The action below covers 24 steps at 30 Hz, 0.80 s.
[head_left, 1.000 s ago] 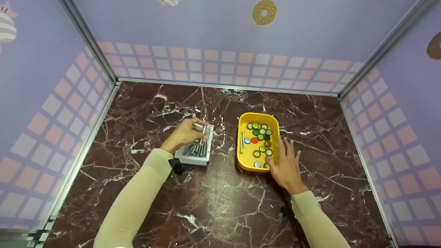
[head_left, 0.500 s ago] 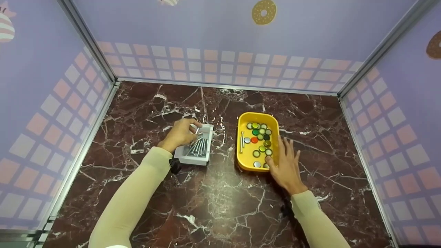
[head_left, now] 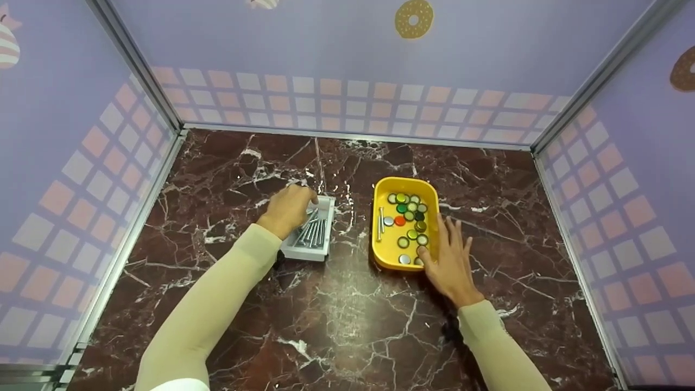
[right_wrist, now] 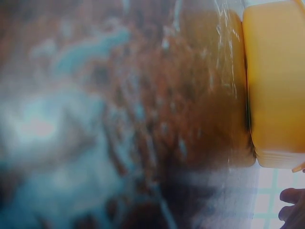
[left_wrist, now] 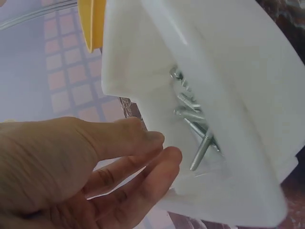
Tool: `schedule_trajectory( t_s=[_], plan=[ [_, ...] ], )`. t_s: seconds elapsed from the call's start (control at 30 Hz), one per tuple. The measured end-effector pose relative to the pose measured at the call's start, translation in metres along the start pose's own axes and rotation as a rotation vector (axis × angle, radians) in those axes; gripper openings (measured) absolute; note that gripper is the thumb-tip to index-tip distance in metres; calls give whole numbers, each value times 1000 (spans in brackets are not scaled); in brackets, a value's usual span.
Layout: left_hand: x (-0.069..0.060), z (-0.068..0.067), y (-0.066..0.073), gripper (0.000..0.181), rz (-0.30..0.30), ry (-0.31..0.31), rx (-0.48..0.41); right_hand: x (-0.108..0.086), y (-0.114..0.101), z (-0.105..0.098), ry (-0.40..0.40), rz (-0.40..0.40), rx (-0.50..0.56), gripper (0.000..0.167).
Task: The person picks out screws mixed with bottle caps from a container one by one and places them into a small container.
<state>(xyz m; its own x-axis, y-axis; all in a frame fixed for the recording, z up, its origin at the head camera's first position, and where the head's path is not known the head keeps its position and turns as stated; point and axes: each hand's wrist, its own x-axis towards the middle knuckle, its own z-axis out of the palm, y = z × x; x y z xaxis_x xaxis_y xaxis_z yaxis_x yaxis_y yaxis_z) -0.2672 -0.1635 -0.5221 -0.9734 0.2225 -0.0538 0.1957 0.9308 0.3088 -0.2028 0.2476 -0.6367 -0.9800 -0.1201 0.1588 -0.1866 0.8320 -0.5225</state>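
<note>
My left hand (head_left: pixel 289 210) is over the left side of a small white plastic bin (head_left: pixel 327 247). In the left wrist view its thumb (left_wrist: pixel 143 142) and fingertips are close together, loosely bent, with nothing visible between them. Several silver bolts (head_left: pixel 317 232) lie in the bin, some leaning across others. My right hand (head_left: pixel 449 271) rests along the right side of a yellow tub (head_left: pixel 390 260), its fingers spread straight outside the wall and the thumb over the rim. Two bolts (head_left: pixel 381 224) lie along the tub's left inner side, beside several bottle caps (head_left: pixel 411 215) of mixed colours.
A dark red marbled table top (head_left: pixel 347 326) lies under both containers, with a strip of it between them. Lilac panels (head_left: pixel 347 54) in metal frames stand at the back and both sides. The right wrist view is mostly blurred table, with the tub's outer wall (right_wrist: pixel 276 81).
The bolt that my left hand held a second ago no longer shows between its fingers. That hand has moved slightly left and turned its back upward. My right hand and the tub stay put.
</note>
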Motion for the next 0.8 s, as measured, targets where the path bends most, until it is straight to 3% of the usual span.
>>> schedule_trajectory(
  t_s=[0.23,0.4,0.6,0.8],
  plan=[
    [0,0,7,42,33,40,5,-1,-1,-1,-3,2,0,94],
    [2,3,19,38,47,79,-16,-1,-1,-1,-2,2,2,95],
    [6,4,46,34,91,128,-10,0,-1,-1,-3,-1,1,94],
    [16,11,83,39,148,134,-74,-1,-1,-2,-7,4,1,95]
  ],
)
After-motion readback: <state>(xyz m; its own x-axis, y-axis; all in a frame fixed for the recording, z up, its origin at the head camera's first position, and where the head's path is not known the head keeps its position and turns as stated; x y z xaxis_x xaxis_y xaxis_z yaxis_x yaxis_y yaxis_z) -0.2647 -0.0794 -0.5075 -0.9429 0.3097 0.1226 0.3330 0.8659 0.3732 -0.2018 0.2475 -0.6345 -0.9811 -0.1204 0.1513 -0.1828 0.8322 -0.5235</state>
